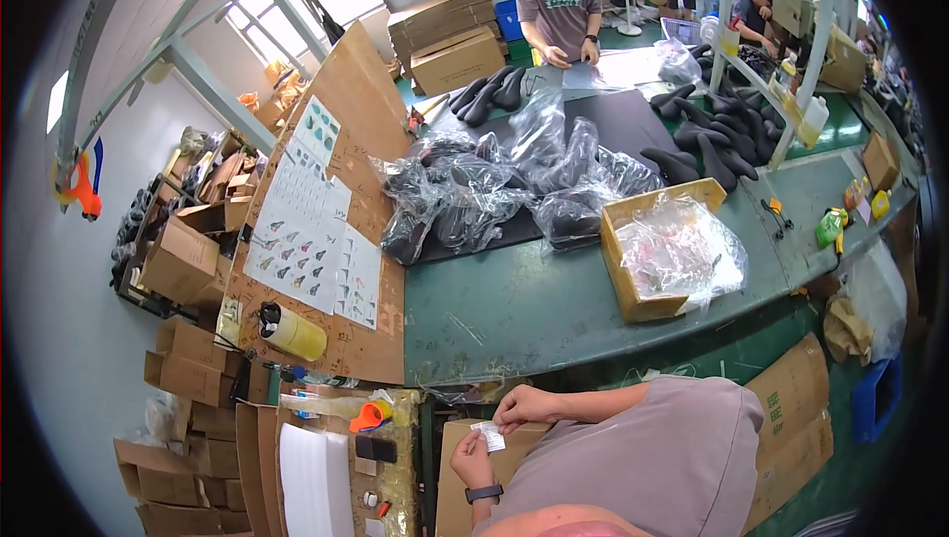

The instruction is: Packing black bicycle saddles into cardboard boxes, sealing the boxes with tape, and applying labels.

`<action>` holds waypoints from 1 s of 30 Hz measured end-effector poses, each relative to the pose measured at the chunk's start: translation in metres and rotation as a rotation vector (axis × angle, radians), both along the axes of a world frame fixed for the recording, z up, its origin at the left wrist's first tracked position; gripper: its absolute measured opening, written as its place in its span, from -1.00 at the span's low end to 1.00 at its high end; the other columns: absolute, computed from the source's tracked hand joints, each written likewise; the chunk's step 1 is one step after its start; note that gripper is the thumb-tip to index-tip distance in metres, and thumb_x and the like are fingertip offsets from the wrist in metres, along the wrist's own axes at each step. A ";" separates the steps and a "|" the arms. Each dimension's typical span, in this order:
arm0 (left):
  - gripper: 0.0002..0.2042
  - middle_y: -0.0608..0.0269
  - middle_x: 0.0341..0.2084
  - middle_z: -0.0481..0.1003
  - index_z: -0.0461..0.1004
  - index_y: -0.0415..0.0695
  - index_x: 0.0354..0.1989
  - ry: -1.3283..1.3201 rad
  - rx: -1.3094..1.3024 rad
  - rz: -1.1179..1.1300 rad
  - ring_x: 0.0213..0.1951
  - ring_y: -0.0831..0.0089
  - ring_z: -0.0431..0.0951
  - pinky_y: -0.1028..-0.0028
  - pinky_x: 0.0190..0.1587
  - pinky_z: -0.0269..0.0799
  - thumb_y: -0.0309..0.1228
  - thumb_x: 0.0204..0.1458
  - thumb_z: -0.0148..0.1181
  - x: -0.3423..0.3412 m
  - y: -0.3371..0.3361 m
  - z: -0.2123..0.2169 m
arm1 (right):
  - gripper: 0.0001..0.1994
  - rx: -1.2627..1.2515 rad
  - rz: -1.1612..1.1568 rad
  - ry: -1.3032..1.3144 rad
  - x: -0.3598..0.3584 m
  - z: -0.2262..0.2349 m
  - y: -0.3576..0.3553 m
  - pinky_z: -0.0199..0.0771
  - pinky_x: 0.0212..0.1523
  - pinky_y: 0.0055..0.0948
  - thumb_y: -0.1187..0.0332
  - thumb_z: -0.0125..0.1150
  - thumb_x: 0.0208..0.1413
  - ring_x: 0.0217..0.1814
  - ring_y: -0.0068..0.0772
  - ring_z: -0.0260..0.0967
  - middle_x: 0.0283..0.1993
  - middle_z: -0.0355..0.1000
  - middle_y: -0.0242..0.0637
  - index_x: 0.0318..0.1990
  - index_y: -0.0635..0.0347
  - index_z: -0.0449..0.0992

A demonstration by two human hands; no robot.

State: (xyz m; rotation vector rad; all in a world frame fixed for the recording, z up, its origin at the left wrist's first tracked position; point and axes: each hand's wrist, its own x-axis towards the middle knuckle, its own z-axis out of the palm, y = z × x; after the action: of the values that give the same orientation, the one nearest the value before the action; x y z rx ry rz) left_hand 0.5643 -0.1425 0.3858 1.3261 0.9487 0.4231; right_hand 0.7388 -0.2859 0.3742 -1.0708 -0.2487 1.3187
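Note:
A small white paper label [490, 435] is pinched between the fingertips of both my hands. My left hand [471, 456], with a dark band on its wrist, grips its left side from below. From above, my right hand [521, 407] closes on its upper edge. Just beneath them is a brown cardboard box [453, 483], partly hidden by my arms and shirt. Left of my hands stands a side bench with an orange tape dispenser [371, 416], a dark flat block [376, 449] and a stack of white foam sheets [314, 478].
Ahead stretches a green workbench [474, 310] bearing plastic-wrapped bicycle saddles [455, 191], a wooden tray [633, 285] of clear bags, and bare black saddles [722, 132]. A wooden board [326, 201] with pinned sheets rises on the left. Across the bench stands a co-worker [560, 8].

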 end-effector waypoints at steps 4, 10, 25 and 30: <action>-0.77 0.10 0.01 0.69 0.65 -0.38 0.09 0.042 0.035 -0.146 -0.04 0.37 0.71 0.41 0.03 0.63 -0.63 0.29 0.34 -0.009 -0.001 0.006 | -0.85 0.050 0.031 -0.165 -0.015 0.013 0.002 0.78 -0.17 -0.43 0.46 0.39 0.34 -0.23 -0.41 0.70 -0.24 0.70 -0.15 -0.15 0.43 0.71; -0.76 0.13 -0.02 0.69 0.62 -0.38 0.15 -0.115 0.030 -0.190 -0.02 0.41 0.69 0.42 0.11 0.59 -0.53 0.41 0.26 -0.044 0.012 -0.008 | -0.84 0.089 0.148 -0.520 -0.038 0.060 0.019 0.66 -0.31 -0.44 0.40 0.45 0.27 -0.35 -0.50 0.65 -0.37 0.67 -0.24 -0.26 0.37 0.70; -0.79 0.04 -0.05 0.67 0.53 -0.30 0.10 -0.398 -0.326 -0.005 -0.08 0.24 0.75 0.22 0.13 0.74 -0.40 0.50 0.17 -0.082 0.020 0.041 | -0.86 0.213 0.159 -0.851 -0.065 0.081 0.059 0.61 -0.36 -0.37 0.45 0.48 0.18 -0.37 -0.41 0.64 -0.42 0.62 -0.20 -0.31 0.37 0.68; -0.74 0.10 -0.05 0.67 0.49 -0.23 0.19 -0.462 -0.435 -0.170 -0.10 0.31 0.74 0.29 0.07 0.71 -0.33 0.51 0.18 -0.093 0.021 0.026 | -0.89 0.144 0.355 -0.492 -0.066 0.087 0.054 0.58 -0.37 -0.44 0.46 0.46 0.19 -0.38 -0.46 0.63 -0.41 0.66 -0.28 -0.33 0.32 0.68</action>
State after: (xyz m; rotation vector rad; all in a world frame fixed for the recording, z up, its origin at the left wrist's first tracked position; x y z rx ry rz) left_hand 0.4713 -0.1217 0.4113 0.8506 0.4973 0.3461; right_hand 0.6727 -0.2317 0.4614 -1.2540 -0.9227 1.3035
